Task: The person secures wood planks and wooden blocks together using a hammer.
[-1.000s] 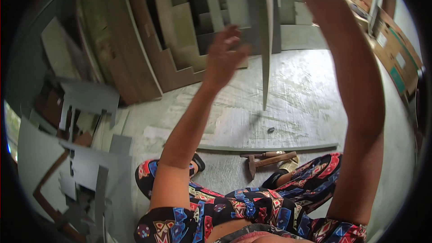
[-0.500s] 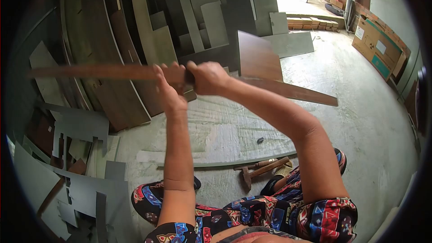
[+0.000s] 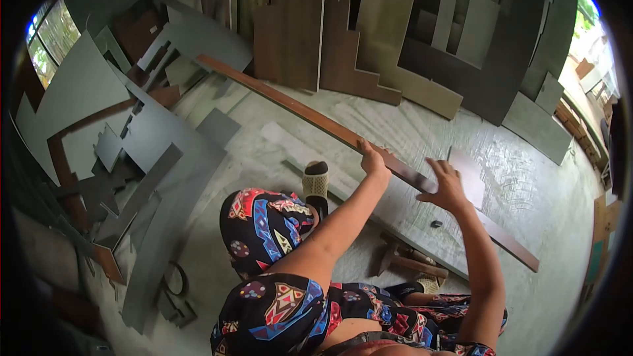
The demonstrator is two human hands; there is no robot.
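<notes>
A long, narrow brown board (image 3: 290, 107) slants from the upper left down to the right in front of me. My left hand (image 3: 374, 161) is closed around it towards its near end. By that near end is my right hand (image 3: 448, 186), its fingers spread and the thumb beside the board's tip. Beyond the right hand a pale, shiny panel (image 3: 469, 175) lies on the floor, with another brown strip (image 3: 511, 244) alongside it. A small black piece (image 3: 436, 223) rests on the floor below the right hand.
A hammer (image 3: 412, 264) lies by my foot, beside a long strip (image 3: 389, 224) on the floor. Grey panel offcuts (image 3: 155, 138) are heaped at the left. Tall boards (image 3: 287, 33) lean along the back. A cardboard box (image 3: 601, 224) stands at the right edge.
My view has turned left. The brown board, held level in both hands before, now slopes down to the right. The right hand has let go and spread its fingers.
</notes>
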